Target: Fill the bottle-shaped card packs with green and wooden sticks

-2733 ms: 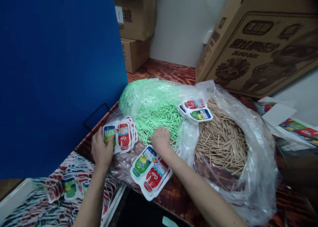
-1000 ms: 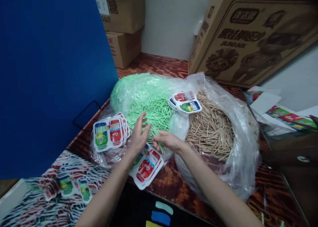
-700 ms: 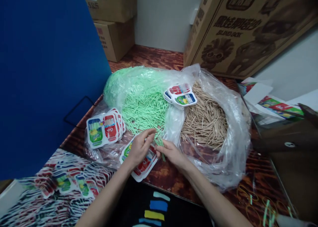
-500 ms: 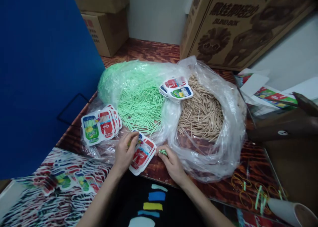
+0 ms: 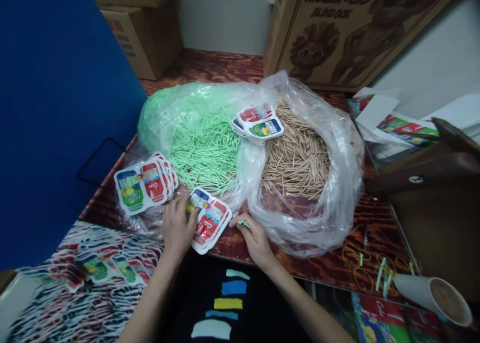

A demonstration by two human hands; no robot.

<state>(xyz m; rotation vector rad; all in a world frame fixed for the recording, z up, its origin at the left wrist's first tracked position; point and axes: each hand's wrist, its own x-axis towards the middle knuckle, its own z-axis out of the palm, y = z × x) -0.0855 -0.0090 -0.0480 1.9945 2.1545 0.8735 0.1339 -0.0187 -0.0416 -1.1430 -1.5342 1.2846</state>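
Note:
My left hand [image 5: 177, 229] is closed on the left edge of a small stack of white-rimmed cards [image 5: 212, 222] printed with Cola and Sprite pictures. The stack lies at the table's front edge, and the hand covers part of its green half. Just right of it, my right hand [image 5: 255, 239] is closed around a small bundle of light green sticks [image 5: 243, 224], only their ends showing. Behind the hands, loose green sticks [image 5: 204, 150] and brown sticks [image 5: 296, 158] lie in clear plastic bags. Another fanned stack of printed cards [image 5: 144, 185] rests to the left.
More printed cards [image 5: 258, 123] lie across the two bags. Many cards fill a container [image 5: 15, 295] at lower left. A blue panel [image 5: 63, 123] stands at left, cardboard boxes [image 5: 318, 43] behind. Rubber bands [image 5: 362, 278] and a tipped paper cup [image 5: 431, 295] are at right.
My left hand's fingers have shifted down along the card stack's left edge, uncovering its top corner. My right hand still holds the green sticks. The whole view has shifted slightly.

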